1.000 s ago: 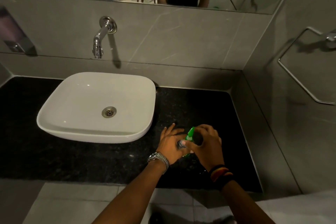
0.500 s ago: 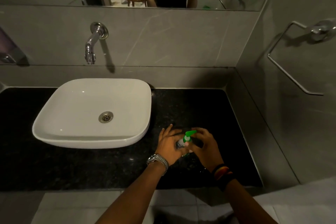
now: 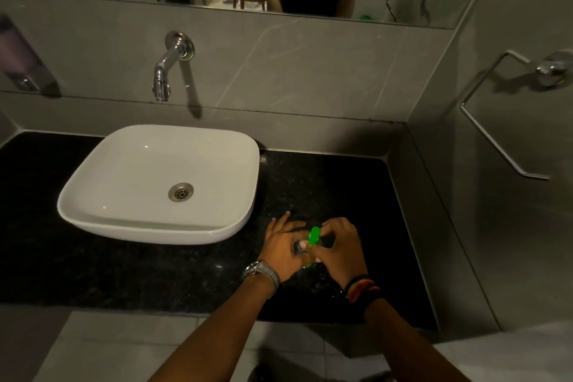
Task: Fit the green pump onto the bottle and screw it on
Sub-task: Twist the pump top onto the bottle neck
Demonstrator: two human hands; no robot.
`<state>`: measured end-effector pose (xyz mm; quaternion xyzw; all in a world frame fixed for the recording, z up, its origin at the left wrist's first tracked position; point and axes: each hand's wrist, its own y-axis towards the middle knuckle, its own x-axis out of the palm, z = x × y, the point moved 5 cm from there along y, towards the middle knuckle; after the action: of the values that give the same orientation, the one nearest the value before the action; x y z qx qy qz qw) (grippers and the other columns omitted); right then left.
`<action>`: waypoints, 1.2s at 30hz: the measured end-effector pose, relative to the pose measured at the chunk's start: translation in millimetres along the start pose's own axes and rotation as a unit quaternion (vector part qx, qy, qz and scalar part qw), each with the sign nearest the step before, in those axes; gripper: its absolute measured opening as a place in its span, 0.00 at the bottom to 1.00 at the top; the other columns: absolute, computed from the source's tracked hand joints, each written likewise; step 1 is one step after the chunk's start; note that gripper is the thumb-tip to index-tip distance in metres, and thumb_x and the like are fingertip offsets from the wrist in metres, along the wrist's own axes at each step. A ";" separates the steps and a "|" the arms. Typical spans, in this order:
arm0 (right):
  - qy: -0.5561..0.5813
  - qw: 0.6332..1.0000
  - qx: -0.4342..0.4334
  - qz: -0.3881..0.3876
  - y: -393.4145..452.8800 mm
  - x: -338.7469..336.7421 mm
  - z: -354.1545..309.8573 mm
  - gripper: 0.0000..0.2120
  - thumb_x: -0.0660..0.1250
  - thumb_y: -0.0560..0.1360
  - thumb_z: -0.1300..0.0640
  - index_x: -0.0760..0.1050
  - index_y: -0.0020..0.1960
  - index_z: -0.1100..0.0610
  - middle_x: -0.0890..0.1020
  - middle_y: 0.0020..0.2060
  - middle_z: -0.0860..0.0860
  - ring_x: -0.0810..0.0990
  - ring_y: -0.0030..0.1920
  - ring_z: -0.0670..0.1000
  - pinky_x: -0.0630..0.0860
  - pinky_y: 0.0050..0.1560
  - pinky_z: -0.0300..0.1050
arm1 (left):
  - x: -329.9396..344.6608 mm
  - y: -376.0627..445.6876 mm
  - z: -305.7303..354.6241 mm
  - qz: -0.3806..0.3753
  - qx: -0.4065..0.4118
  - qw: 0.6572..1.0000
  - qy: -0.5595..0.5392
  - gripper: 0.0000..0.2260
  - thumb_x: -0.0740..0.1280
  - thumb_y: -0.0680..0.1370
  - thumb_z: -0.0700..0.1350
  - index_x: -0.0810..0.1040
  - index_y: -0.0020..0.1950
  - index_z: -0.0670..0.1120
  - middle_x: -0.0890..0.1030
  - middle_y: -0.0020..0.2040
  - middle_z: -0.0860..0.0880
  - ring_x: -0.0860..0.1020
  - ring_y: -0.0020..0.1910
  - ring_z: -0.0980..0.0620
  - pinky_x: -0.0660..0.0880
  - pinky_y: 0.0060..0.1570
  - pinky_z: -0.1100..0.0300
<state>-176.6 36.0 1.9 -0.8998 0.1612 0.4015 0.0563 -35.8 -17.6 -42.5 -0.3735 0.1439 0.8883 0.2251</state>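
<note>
Bottle (image 3: 302, 247) on dark counter (image 3: 155, 276), just R of sink (image 3: 161, 183). Left hand (image 3: 283, 245) wrapped round bottle body, fingers closed on it. Right hand (image 3: 339, 250) fingers pinched on green pump (image 3: 313, 236) sitting at bottle neck. Thread seating hidden by hands, can't tell.

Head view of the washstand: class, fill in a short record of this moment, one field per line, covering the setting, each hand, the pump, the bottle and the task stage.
setting: black stone counter, white basin at left, wall tap
left hand: wears a metal watch, wrapped around the bottle
right hand: banded wrist, fingers at the pump
green pump: on top of the bottle, between both hands
bottle: mostly hidden by the hands
task stage: pump at the neck; how far screwed cannot be told
</note>
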 end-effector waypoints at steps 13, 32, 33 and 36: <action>-0.018 1.000 -0.022 0.003 3.3 -7.7 -7.5 0.16 0.75 0.61 0.38 0.73 0.38 0.46 0.76 0.48 0.45 0.75 0.52 0.48 0.75 0.55 0.52 | 0.2 1.5 -5.2 0.005 0.003 1.000 -0.003 0.28 0.66 0.64 0.71 0.81 0.60 0.60 0.77 0.68 0.55 0.57 0.79 0.47 0.47 0.78 0.43; 0.081 0.996 0.014 -0.018 -2.4 -4.1 4.6 0.16 0.79 0.66 0.48 0.80 0.46 0.55 0.79 0.49 0.51 0.80 0.49 0.50 0.78 0.52 0.46 | 0.4 0.8 -1.9 -0.008 -0.001 1.000 0.000 0.31 0.67 0.64 0.71 0.80 0.63 0.58 0.77 0.69 0.54 0.57 0.79 0.49 0.45 0.78 0.44; 0.074 0.997 0.026 -0.011 -1.4 -3.8 5.7 0.18 0.79 0.64 0.46 0.78 0.45 0.56 0.78 0.47 0.51 0.79 0.47 0.50 0.78 0.50 0.47 | -0.2 1.0 -2.0 -0.009 -0.001 1.000 0.001 0.31 0.67 0.64 0.70 0.80 0.62 0.58 0.77 0.69 0.54 0.57 0.79 0.49 0.44 0.78 0.45; 0.102 0.994 0.008 -0.035 -3.3 -2.3 2.8 0.20 0.79 0.66 0.49 0.80 0.54 0.54 0.77 0.55 0.50 0.77 0.53 0.47 0.76 0.57 0.44 | -0.6 1.7 -1.8 -0.007 -0.003 1.000 0.003 0.31 0.66 0.64 0.71 0.81 0.62 0.58 0.77 0.68 0.55 0.57 0.79 0.49 0.44 0.77 0.46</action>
<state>-178.9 40.3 1.7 -0.9405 0.1377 0.3045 0.0608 -35.2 -20.0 -43.1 -0.3776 0.1388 0.8862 0.2299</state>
